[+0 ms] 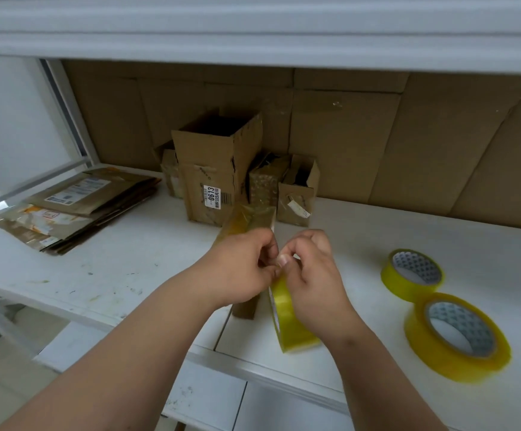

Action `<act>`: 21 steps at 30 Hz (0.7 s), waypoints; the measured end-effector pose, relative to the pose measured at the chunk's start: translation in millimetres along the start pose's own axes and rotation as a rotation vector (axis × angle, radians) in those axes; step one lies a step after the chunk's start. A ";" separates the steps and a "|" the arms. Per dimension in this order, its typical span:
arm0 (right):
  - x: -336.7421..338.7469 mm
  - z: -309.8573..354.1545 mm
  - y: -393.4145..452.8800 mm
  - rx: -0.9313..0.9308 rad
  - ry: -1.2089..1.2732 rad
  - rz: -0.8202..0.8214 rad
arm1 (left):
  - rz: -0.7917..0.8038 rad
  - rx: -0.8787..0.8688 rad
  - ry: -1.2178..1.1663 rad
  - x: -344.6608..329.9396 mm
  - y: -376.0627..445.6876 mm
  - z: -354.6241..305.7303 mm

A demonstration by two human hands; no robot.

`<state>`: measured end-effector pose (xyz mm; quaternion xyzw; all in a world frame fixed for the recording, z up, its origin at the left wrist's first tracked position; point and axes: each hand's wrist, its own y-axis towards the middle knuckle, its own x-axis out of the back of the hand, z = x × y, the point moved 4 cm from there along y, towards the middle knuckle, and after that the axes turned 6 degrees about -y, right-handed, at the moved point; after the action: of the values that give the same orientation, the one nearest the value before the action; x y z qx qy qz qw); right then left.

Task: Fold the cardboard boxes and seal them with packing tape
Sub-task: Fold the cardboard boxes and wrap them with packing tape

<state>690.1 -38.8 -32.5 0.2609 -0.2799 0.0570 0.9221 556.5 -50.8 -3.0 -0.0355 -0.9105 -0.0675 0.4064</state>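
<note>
Hands meet above the front edge of a white, scuffed worktable [103, 275]. Left hand [240, 269], fingers curled, pinches the loose end of a glossy translucent yellow tape strip [249, 219] that rises from the fingertips toward the boxes. Right hand [312, 275], thumb and forefinger likewise curled, pinches at the same spot while the held tape roll [287, 318], a yellow ring seen edge-on, hangs beneath its palm. A small brown cardboard piece [245, 309] shows just under the left wrist; what it is cannot be told. To the right, two further tape rolls lie flat on the table, well apart from the hands: a nearer roll [424, 353] and a farther roll [392, 281], both with patterned white cores. Behind the hands an open, upright corrugated box [212, 157] bears a white label reading 0613; a smaller open box [295, 197] stands beside it on its right. Flattened cardboard sheets [75, 206], stacked, lie at far left. Corrugated panels [377, 135] line the back wall.
</note>
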 end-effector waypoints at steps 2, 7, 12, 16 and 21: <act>2.9 -0.8 -2.8 -0.028 0.047 -0.009 | 0.014 0.005 -0.013 -3.0 -3.4 -1.7; 8.9 -1.8 -9.7 -0.098 0.158 0.037 | -0.011 -0.002 0.100 -7.4 -10.8 -4.4; 9.3 0.1 -15.9 -0.132 0.203 0.066 | 0.031 -0.034 0.337 -9.8 -15.0 -13.7; 13.5 0.2 -17.0 -0.137 0.208 0.055 | -0.032 -0.034 0.289 -10.0 -17.9 -18.8; 18.7 -2.5 -17.9 -0.187 0.281 0.044 | -0.149 -0.038 0.270 -13.4 -19.0 -20.3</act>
<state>711.5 -53.7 -32.0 0.1572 -0.1579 0.0870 0.9710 578.0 -72.8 -1.3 0.0339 -0.8462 -0.1188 0.5183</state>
